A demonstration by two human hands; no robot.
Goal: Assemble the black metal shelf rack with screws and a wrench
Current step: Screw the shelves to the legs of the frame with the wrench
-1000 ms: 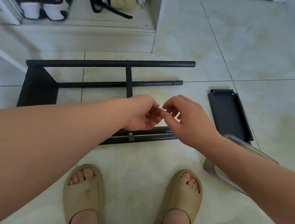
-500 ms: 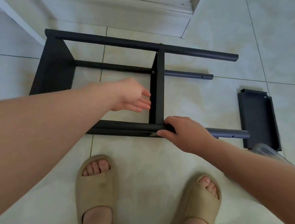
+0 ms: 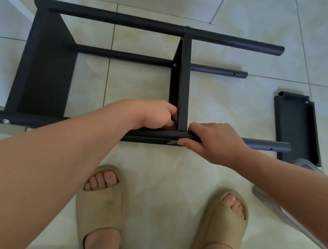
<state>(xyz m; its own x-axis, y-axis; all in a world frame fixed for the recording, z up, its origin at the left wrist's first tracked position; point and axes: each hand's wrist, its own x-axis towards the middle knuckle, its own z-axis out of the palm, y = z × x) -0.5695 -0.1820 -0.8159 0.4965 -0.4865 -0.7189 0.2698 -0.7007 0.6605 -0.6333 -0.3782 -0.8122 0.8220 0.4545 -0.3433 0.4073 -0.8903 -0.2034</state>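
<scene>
Left of the middle panel (image 3: 184, 82) of the rack (image 3: 45, 70), which lies on its side on the floor (image 3: 155, 163), the left hand (image 3: 158, 115) curls in against the panel's foot. It possibly pinches a screw, but I cannot tell; the joint is hidden. Right of the panel, the right hand (image 3: 217, 143) clamps the near tube (image 3: 60, 122), whose length runs left-right. Farther right lies a loose panel (image 3: 297, 126).
</scene>
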